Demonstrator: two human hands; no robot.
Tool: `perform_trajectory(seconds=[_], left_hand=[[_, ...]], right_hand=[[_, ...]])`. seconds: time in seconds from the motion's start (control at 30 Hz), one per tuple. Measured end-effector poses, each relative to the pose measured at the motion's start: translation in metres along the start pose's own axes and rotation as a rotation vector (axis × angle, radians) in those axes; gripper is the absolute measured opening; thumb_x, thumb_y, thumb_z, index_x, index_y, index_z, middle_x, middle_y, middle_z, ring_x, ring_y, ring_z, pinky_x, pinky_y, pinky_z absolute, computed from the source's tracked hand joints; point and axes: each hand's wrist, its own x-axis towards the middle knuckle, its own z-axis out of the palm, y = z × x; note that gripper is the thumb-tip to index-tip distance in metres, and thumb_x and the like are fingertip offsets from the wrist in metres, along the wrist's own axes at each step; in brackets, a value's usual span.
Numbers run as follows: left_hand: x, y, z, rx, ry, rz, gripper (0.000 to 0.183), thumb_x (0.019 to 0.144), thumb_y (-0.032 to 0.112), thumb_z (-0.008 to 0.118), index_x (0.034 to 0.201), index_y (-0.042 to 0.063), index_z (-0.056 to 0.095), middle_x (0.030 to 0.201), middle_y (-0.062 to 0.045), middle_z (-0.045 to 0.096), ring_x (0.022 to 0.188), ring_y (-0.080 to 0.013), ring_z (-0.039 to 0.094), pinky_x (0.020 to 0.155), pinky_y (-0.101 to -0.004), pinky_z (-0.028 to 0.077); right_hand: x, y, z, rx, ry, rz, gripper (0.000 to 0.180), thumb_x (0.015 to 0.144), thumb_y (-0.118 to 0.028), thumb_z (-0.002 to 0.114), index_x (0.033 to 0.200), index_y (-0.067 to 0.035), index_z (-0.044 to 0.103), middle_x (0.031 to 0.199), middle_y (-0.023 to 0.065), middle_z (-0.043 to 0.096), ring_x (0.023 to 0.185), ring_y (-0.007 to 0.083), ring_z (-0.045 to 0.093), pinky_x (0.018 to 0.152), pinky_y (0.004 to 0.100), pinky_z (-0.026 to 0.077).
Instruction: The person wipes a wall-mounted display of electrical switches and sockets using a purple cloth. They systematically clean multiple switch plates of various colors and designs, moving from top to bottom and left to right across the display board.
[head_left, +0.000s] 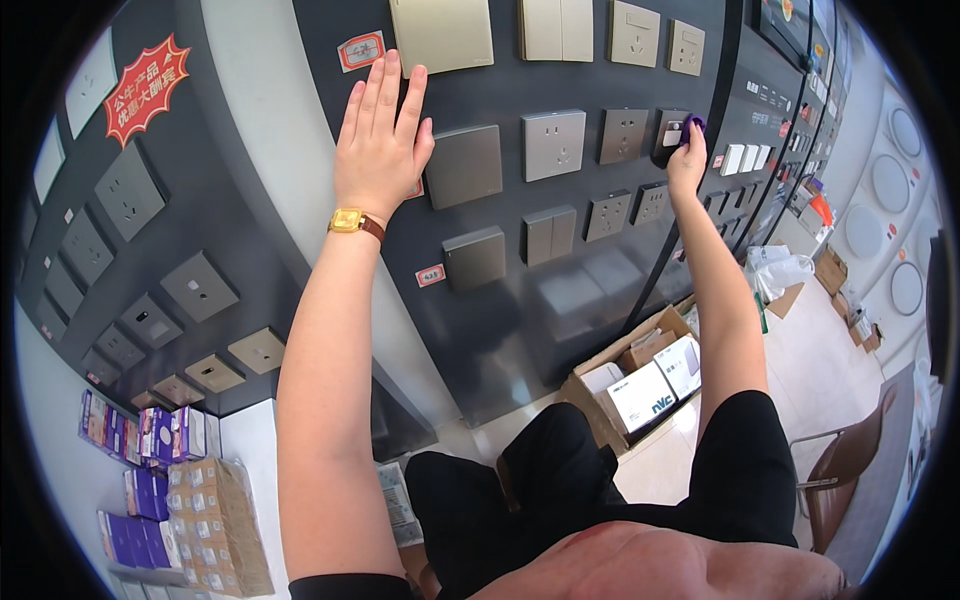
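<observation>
On a dark display panel (480, 337) hang several rows of wall switches and power sockets. My left hand (385, 139), with a gold watch at the wrist, is raised with its fingers extended and holds nothing. Its fingertips reach the lower left edge of a large gold switch plate (444, 34), beside a red-bordered price tag (361, 51); contact with the panel cannot be told. A large grey plate (465, 166) is right of that hand. My right hand (687, 161) grips a purple cloth (693, 129) at the right edge of a small dark grey plate (669, 135).
An open cardboard box (592, 405) holding white boxes stands on the floor below the panel. Purple boxes (156, 435) and a plastic-wrapped stack of cartons (217, 525) are at the lower left. A brown chair (844, 465) stands at the right.
</observation>
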Motion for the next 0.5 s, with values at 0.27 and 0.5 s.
perform_trajectory(seconds=[0.27, 0.5], left_hand=[[-0.002, -0.006, -0.001, -0.002, 0.025, 0.002, 0.063, 0.092, 0.025, 0.057, 0.151, 0.019, 0.035, 0.155, -0.009, 0.035, 0.141, -0.0221, 0.037, 0.114, -0.0379, 0.033], [-0.001, -0.004, 0.0, -0.008, 0.008, -0.003, 0.063, 0.092, 0.025, 0.057, 0.151, 0.019, 0.035, 0.155, -0.008, 0.035, 0.141, -0.0223, 0.037, 0.115, -0.0383, 0.033]], right_hand=[[-0.038, -0.124, -0.024, 0.181, -0.189, -0.213, 0.065, 0.082, 0.013, 0.043, 0.144, -0.006, 0.044, 0.145, 0.0162, 0.046, 0.134, 0.0357, 0.042, 0.112, 0.042, 0.033], [-0.017, -0.095, -0.032, -0.035, -0.135, -0.302, 0.064, 0.076, 0.013, 0.048, 0.136, -0.01, 0.054, 0.142, 0.0154, 0.044, 0.133, 0.037, 0.039, 0.109, 0.0443, 0.034]])
